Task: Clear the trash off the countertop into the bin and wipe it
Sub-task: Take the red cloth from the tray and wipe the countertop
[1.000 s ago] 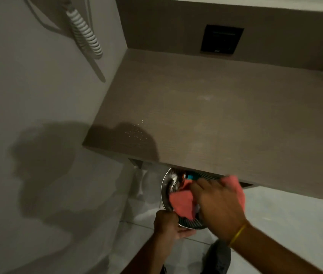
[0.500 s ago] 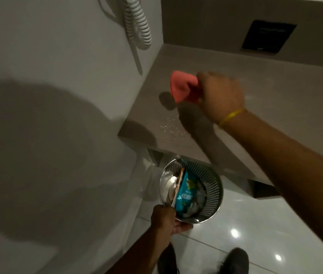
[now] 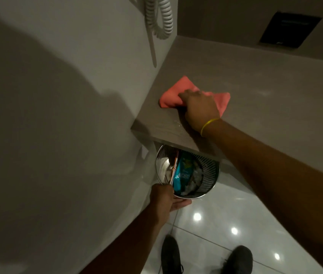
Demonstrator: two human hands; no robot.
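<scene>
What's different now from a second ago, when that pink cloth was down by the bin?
The right hand carried the pink cloth up from the bin and now presses it flat on the countertop, beside the crumbs. The left hand still grips the bin's rim under the counter edge; the trash inside stays.

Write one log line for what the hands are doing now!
right hand: presses pink cloth on countertop | left hand: holds bin rim | crumbs: remain

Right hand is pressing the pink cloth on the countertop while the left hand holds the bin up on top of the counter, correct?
Not quite. In the head view the left hand holds the bin below the countertop edge, not on it. The right hand does press the pink cloth there.
</scene>
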